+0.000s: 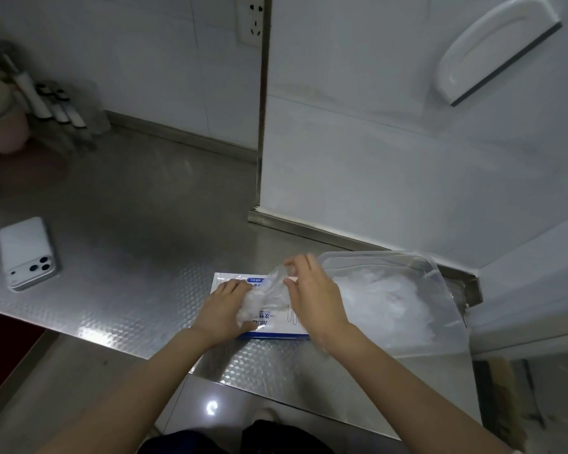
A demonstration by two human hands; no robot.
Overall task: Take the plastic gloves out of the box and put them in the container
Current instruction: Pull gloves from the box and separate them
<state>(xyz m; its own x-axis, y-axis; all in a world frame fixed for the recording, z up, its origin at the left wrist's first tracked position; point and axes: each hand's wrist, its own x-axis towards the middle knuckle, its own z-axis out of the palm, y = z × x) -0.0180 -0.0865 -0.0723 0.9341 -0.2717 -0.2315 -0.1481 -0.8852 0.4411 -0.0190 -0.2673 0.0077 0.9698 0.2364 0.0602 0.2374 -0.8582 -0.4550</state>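
Left hand point(225, 309) grip clasps bunched plastic gloves point(269, 291) atop the box point(225, 279); right hand point(312, 296) grip pinches them. Container point(440, 268) at box's 3 o'clock.

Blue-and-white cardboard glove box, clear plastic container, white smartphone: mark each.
blue-and-white cardboard glove box point(223, 278): head view, top face, far-left corner.
clear plastic container point(440, 286): head view, bare right side.
white smartphone point(27, 253): head view, back cover.
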